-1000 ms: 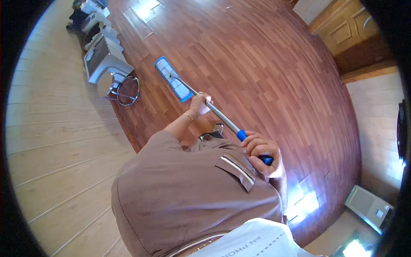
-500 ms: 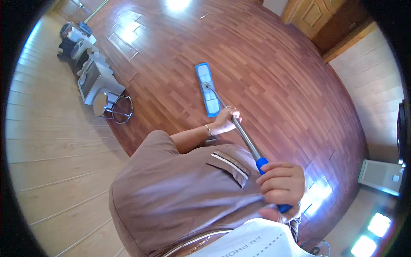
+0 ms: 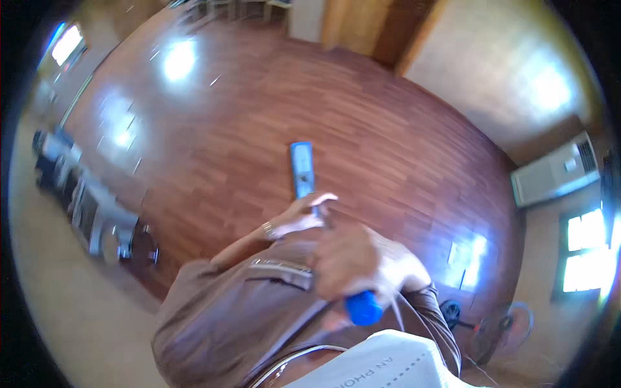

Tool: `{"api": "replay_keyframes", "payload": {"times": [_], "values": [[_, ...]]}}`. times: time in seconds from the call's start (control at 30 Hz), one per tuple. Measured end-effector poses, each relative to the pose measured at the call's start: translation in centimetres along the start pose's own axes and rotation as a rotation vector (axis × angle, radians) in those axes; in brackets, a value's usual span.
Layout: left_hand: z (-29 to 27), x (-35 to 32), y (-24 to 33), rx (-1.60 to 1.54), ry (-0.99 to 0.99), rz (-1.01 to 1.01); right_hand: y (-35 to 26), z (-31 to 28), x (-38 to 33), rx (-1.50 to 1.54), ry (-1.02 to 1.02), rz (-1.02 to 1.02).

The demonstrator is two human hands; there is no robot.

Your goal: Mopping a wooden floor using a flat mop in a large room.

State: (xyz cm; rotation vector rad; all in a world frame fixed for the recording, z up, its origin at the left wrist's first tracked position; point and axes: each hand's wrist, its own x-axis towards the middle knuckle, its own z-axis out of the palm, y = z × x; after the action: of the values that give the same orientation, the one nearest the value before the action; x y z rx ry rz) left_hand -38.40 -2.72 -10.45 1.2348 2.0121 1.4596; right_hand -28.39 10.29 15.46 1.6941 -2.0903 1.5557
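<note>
A flat mop (image 3: 301, 165) with a long blue pad lies on the wooden floor in front of me, its head pointing away. My left hand (image 3: 299, 218), with a bracelet at the wrist, is around the lower part of the pole, thumb and finger partly stretched. Higher up, my right hand (image 3: 347, 262) grips the handle near its end; it is smeared by motion. The blue handle end (image 3: 364, 308) sticks out below that hand, close to my body. Most of the pole is hidden behind my hands.
Shiny brown floorboards (image 3: 246, 116) spread ahead. Pale boxy items (image 3: 103, 210) and a round stool (image 3: 147, 246) line the left wall. A door (image 3: 359, 26) and chairs (image 3: 239, 8) are at the far side. On the right are a white cabinet-like unit (image 3: 556, 169) and a black wheel (image 3: 449, 313).
My view has swung to the right. My right hand and the handle end have moved left and closer to my left hand, so the pole stands steeper. The mop head appears lower in the picture.
</note>
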Motion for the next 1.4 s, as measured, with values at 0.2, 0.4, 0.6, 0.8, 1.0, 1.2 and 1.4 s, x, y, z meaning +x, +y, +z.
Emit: {"api": "replay_keyframes", "payload": {"times": [0.2,0.4,0.6,0.8,1.0,1.2,1.4], "values": [[-10.3,-4.3,15.0,-0.412,0.383,-0.056,8.9,2.0,0.1,-0.039,0.295,0.122],[-14.0,-9.4,17.1,0.208,0.518,0.81,15.7,5.3,0.1,0.068,0.216,0.284],[-15.3,-11.5,20.9,0.509,0.595,0.693,25.4,10.2,-3.9,-0.093,0.131,0.558],[-15.0,-11.8,21.2,0.513,0.29,0.676,27.3,13.5,-7.3,-0.317,0.245,0.611],[-13.4,-9.1,22.7,0.466,0.264,0.623,25.8,11.9,-9.8,-0.357,0.328,0.678],[-10.2,-7.0,22.4,0.282,0.279,0.673,22.4,11.0,-14.5,-0.441,0.436,0.721],[-6.5,-3.9,21.1,0.1,0.206,0.697,17.9,10.1,-21.0,-0.518,0.549,0.802]]}}
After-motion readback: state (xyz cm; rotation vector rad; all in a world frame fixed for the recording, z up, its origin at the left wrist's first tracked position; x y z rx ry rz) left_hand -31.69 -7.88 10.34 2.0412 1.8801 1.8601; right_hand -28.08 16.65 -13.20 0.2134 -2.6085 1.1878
